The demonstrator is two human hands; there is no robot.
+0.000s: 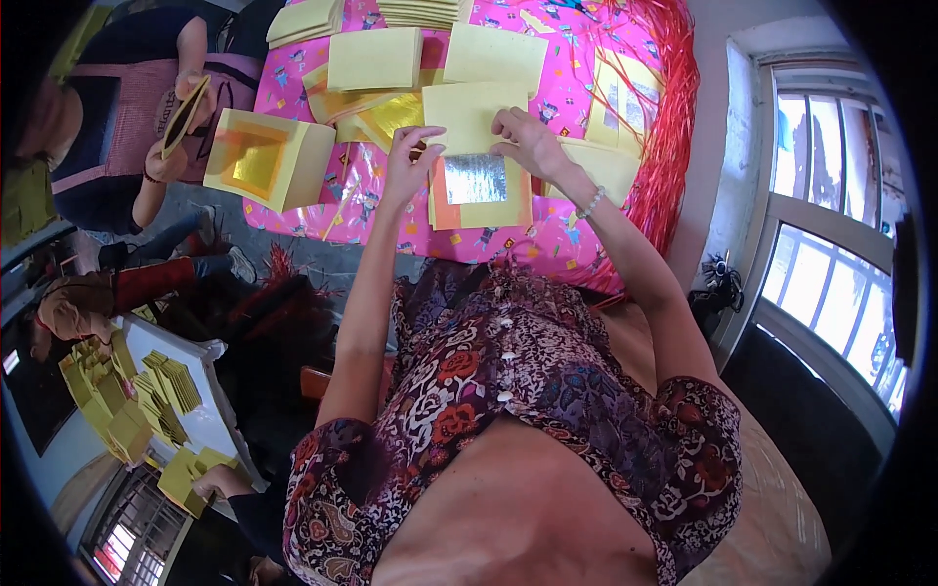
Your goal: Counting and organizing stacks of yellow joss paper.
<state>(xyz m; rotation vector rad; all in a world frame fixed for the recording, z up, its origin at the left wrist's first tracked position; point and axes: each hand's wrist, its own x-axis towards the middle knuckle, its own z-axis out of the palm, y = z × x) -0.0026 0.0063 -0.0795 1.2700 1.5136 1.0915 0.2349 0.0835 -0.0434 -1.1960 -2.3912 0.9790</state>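
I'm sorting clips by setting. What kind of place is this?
Probably an informal home workshop for folding paper by hand. Stacks of yellow paper sheets cover a pink patterned tablecloth, both hands lift one sheet above a silver foil square, and another person folds nearby.

Pink patterned tablecloth [576, 68] over table; grey floor [293, 256] beneath; white wall [718, 117] at right; barred window [831, 225] admitting bright daylight.
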